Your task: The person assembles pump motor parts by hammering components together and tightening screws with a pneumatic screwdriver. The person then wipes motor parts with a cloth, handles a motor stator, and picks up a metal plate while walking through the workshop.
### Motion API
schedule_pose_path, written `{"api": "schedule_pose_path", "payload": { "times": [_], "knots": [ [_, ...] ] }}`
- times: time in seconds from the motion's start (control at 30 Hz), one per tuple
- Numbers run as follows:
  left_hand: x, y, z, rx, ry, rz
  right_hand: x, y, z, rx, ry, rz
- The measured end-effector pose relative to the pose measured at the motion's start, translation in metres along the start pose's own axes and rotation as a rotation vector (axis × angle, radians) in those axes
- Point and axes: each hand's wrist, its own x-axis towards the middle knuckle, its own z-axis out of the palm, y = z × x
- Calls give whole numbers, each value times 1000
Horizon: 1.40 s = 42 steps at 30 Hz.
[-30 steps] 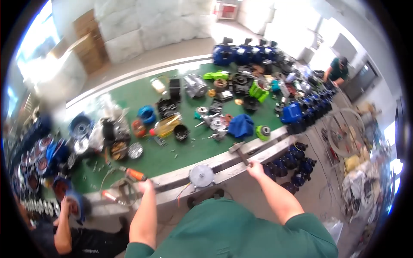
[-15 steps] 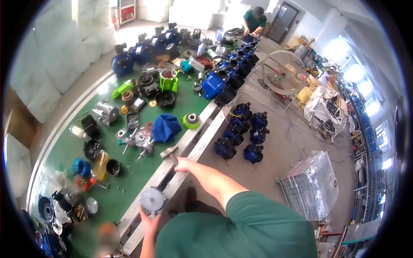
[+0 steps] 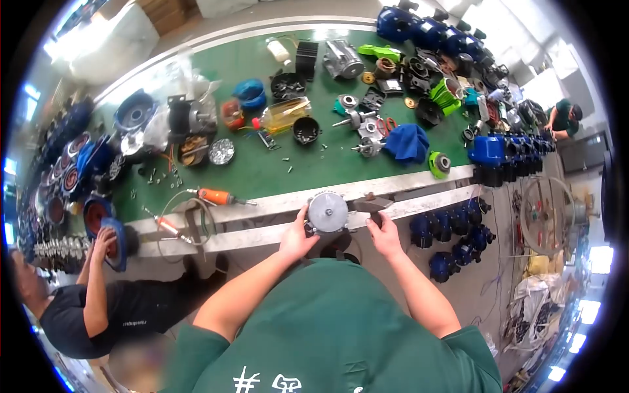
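Left hand [image 3: 299,236] and right hand [image 3: 382,234] are both occupied: the left has its thumb and fingers against the lower left rim of a round metal part, gripping it, and the right is closed around the handle of a hammer. Dull silver-grey, the round metal part [image 3: 327,211] turns a flat, circular face upward, with a small dark hub at its centre and a somewhat uneven rim along the side nearest the person. The hammer [image 3: 371,203] has a dark, elongated head with a lighter patch toward one end, and its dark handle runs down into the right fist. The round metal part is at the near edge of the table [image 3: 262,178], over the pale rails [image 3: 426,184]; how much of its weight they carry cannot be told. It lies between the hands, touching the left and just apart from the right, with the hammer head close beside its right rim. Bare forearms reach forward from short green sleeves [image 3: 466,350] and converge toward the part, elbows bent and spread outward. An orange tool [image 3: 217,197] lies off to the left; a blue cloth [image 3: 407,143] sits farther back, to the right.
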Motion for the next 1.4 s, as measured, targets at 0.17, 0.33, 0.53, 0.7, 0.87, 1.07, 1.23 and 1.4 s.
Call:
{"api": "schedule_pose_path", "payload": {
  "times": [0.17,0.33,0.53,0.7,0.87,1.07,1.23,1.4],
  "knots": [
    [1,-6,-10,-38,-66,12,-10,-27,20,-343,-140,4],
    [5,-23,-6,-67,-71,47,1,-68,18,-492,-212,-57],
    [0,-14,-9,-22,-109,-37,12,-65,55,-400,95,-506],
    [1,-12,-12,-13,-110,-31,35,-70,56,-886,-176,-245],
    [0,-18,-10,-37,-84,-5,10,-104,52,-673,-182,-355],
    [-4,-13,-14,-32,-125,-24,-17,-50,48,-849,-410,-375],
    [-1,-15,-13,-22,-86,3,-37,-56,12,-611,-274,-369],
    [-4,-14,-11,35,-74,77,-24,-36,9,-791,-196,-138]
  ]
}}
